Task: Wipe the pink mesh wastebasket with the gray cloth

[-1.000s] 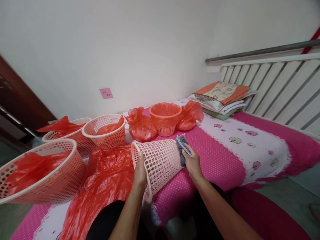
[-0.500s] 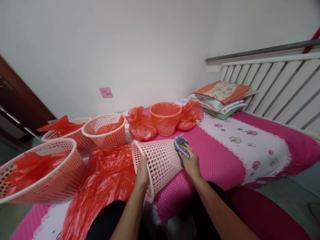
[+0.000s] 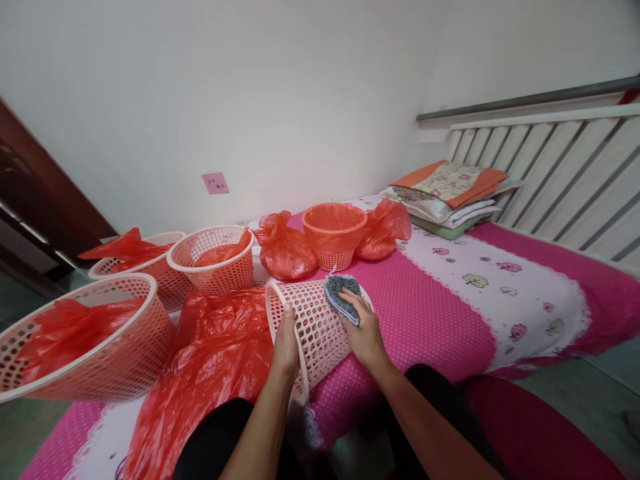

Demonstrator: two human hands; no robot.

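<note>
A pale pink perforated plastic basket (image 3: pixel 320 330) lies on its side at the bed's near edge, its mouth turned to the left. My left hand (image 3: pixel 287 347) grips its rim, thumb on the outside and the other fingers hidden inside. With my right hand (image 3: pixel 361 330) I press a grey scrubbing cloth (image 3: pixel 344 297) with a pale border against the upper side of the basket. Left of the basket, a loose red plastic bag (image 3: pixel 215 347) is spread out. Behind it stands a small basket lined with a red bag (image 3: pixel 335 230).
Several pink baskets with red bags inside, one a large basket (image 3: pixel 145 347), stand at left. Tied red bags (image 3: pixel 285 250) flank the lined basket. Folded bedding (image 3: pixel 450 190) lies at back right beside a white slatted headboard (image 3: pixel 575 173). A pink patterned sheet (image 3: pixel 425 320) covers the bed.
My right hand has slid the cloth leftward along the basket, from near its base to its upper middle. My left hand keeps its hold on the rim.
</note>
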